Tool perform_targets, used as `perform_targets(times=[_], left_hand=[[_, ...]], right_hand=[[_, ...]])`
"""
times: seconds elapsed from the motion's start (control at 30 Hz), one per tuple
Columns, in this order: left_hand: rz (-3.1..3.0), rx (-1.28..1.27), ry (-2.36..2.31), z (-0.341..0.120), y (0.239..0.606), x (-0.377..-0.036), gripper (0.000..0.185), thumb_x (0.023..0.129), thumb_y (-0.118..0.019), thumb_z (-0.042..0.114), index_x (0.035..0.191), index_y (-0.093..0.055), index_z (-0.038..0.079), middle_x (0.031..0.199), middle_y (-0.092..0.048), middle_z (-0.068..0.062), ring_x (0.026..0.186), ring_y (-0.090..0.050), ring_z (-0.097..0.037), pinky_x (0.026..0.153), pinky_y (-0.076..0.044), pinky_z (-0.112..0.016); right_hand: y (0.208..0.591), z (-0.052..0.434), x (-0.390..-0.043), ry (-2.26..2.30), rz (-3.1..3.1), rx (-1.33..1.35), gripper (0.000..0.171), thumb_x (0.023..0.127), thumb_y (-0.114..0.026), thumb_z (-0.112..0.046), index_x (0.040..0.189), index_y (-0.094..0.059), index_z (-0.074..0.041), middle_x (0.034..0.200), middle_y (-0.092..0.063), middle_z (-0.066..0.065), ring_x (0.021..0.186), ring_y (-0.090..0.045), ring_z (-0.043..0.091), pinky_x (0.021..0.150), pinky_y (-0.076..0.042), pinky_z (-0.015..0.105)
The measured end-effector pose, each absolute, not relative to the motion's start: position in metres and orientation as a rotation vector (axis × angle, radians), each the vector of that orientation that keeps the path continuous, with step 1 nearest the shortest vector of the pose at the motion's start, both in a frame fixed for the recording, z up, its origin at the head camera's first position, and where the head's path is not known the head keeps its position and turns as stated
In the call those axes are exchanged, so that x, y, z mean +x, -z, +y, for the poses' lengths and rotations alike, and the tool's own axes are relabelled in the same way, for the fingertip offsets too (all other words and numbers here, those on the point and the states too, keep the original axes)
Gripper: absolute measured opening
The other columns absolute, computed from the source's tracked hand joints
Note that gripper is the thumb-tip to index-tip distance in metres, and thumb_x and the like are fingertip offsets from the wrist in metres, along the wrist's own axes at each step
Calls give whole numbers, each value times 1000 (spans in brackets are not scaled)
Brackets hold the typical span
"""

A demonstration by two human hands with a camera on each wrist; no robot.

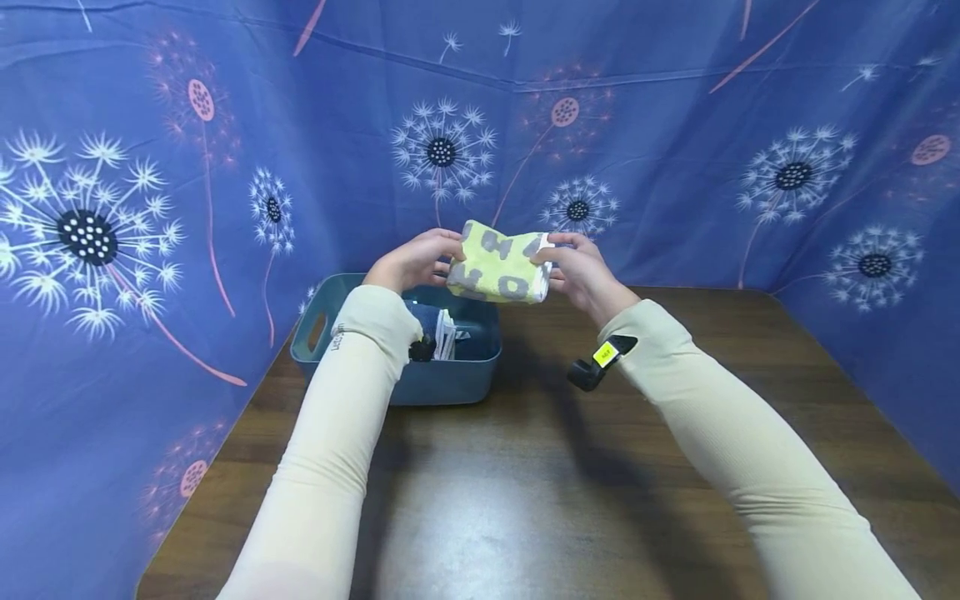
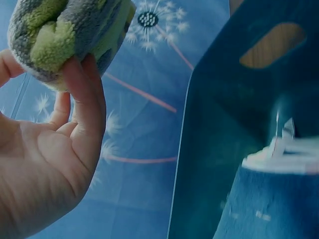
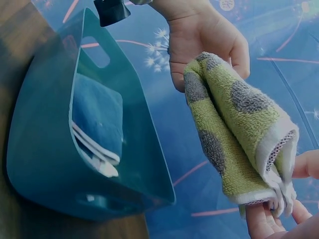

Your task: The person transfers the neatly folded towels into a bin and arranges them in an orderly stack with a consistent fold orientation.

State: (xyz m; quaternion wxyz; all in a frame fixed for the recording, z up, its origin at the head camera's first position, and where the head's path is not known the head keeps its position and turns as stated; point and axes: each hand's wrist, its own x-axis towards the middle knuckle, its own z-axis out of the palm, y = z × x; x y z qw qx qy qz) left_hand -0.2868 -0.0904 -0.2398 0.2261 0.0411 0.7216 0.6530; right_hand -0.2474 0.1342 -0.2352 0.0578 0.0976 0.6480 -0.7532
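Note:
A folded yellow-green towel with grey spots [image 1: 498,266] is held in the air above the far edge of a teal plastic bin [image 1: 457,379]. My left hand [image 1: 417,260] pinches the towel's left end [image 2: 60,37], fingers curled round it. My right hand [image 1: 581,271] pinches the right, white-edged end [image 3: 271,164]. The bin [image 3: 45,164] stands on the brown table and holds folded blue and white cloths [image 3: 97,122]; its handle slot [image 2: 271,45] shows in the left wrist view.
The wooden table [image 1: 562,500] is walled on three sides by a blue dandelion-print sheet [image 1: 675,167]. The bin sits at the back left corner. A black wrist camera with a yellow tag [image 1: 600,360] hangs under my right forearm.

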Motion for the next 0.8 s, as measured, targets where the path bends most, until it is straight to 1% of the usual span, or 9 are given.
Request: perform_targets(times=[0.13, 0.37, 0.47, 0.53, 0.63, 0.7, 0.73, 0.77, 0.8], left_hand=[[2035, 61, -1777, -107, 239, -283, 55, 87, -51, 6, 138, -30, 12, 127, -39, -11, 106, -50, -28, 86, -46, -41], [2102, 15, -1740, -124, 241, -278, 52, 87, -50, 6, 136, -31, 11, 123, -43, -11, 103, -52, -28, 81, -47, -40], [2120, 17, -1725, -126, 243, -280, 52, 87, -50, 6, 135, -32, 11, 122, -43, -11, 103, -53, -29, 79, -47, -39], [2132, 1, -1719, -130, 244, -280, 53, 87, -50, 6, 136, -31, 11, 126, -42, -12, 106, -52, -29, 79, -47, -39], [2190, -16, -1659, -138, 247, -276, 52, 87, -51, 7, 135, -32, 11, 131, -39, -12, 113, -49, -32, 84, -46, -41], [2286, -19, -1520, -143, 250, -271, 27, 88, -51, 9, 114, -46, 6, 118, -45, -12, 111, -49, -34, 84, -47, -42], [2358, -13, -1410, -146, 251, -268, 14, 88, -51, 10, 101, -50, 6, 109, -48, -10, 105, -51, -33, 82, -48, -42], [2429, -10, -1291, -148, 253, -266, 6, 88, -52, 13, 85, -50, 8, 94, -49, -7, 93, -54, -29, 77, -49, -40], [2488, -7, -1183, -151, 255, -264, 18, 89, -52, 14, 73, -45, 9, 80, -46, -4, 80, -53, -25, 71, -50, -38]], right_hand=[[237, 120, -250, 2264, 1940, 272, 47, 82, -56, 9, 122, -39, -9, 125, -44, 13, 86, -59, 23, 65, -52, 26], [242, 102, -251, 2227, 1926, 228, 54, 82, -56, 10, 129, -37, -7, 127, -43, 15, 97, -56, 27, 86, -48, 35], [245, 99, -251, 2229, 1926, 212, 56, 83, -56, 11, 132, -36, -7, 127, -44, 16, 100, -56, 28, 90, -45, 38], [248, 96, -251, 2230, 1920, 192, 56, 84, -56, 11, 134, -37, -7, 125, -46, 17, 99, -56, 28, 91, -44, 38], [256, 91, -251, 2189, 1940, 138, 58, 86, -56, 9, 137, -35, -6, 129, -44, 20, 108, -54, 30, 93, -43, 38], [264, 92, -250, 2067, 2021, 96, 58, 88, -55, 4, 141, -32, -7, 135, -39, 19, 117, -48, 31, 98, -39, 38], [268, 94, -250, 1991, 2072, 76, 59, 90, -54, 1, 143, -30, -7, 140, -35, 19, 123, -42, 33, 100, -37, 39], [272, 98, -249, 1912, 2125, 59, 59, 91, -53, -2, 144, -28, -7, 142, -33, 19, 126, -38, 34, 101, -35, 40], [276, 102, -248, 1836, 2175, 48, 59, 92, -52, -5, 145, -26, -7, 144, -31, 19, 128, -36, 35, 102, -34, 40]])
